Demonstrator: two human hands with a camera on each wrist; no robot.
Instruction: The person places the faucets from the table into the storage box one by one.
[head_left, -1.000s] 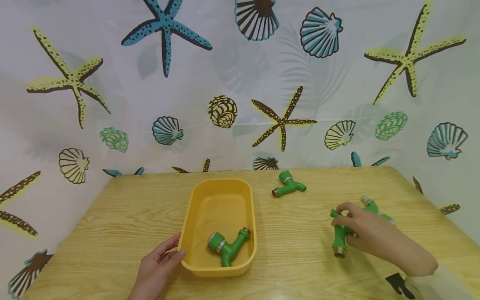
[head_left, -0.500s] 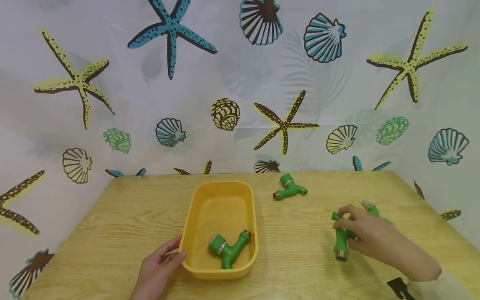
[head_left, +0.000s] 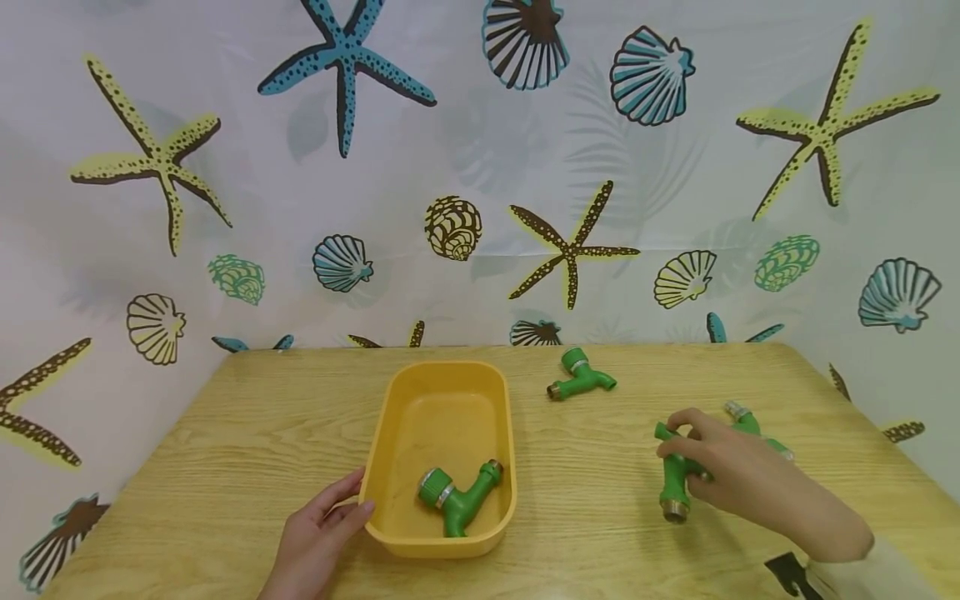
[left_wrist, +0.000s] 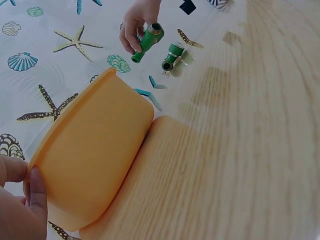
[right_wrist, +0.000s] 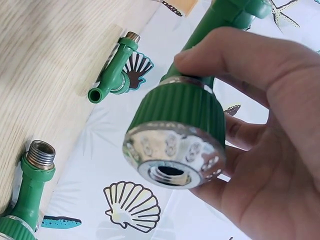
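Note:
My left hand [head_left: 315, 533] pinches the left rim of a yellow plastic tub [head_left: 442, 547], thumb on the outer wall in the left wrist view. Inside the tub lies a green tap [head_left: 467, 502] with a ribbed knob. At the right, my right hand [head_left: 742, 467] grips another green tap [head_left: 673, 482], its brass-coloured threaded end pointing down toward me. In the right wrist view, the thumb presses on this tap's body, just beyond its ribbed green knob [right_wrist: 175, 107] with a chrome cap. The held tap hangs above the table in the left wrist view.
One more green tap [head_left: 581, 382] lies at the back of the wooden table [head_left: 300, 408]. Behind my right hand is another tap [head_left: 746, 422], partly hidden by the hand. A cloth wall [head_left: 450, 125] printed with shells and starfish encloses the table's back and sides.
My right hand, still holding the tap, has shifted slightly left and nearer. The left hand stays on the tub's rim, and the head view has tilted a little.

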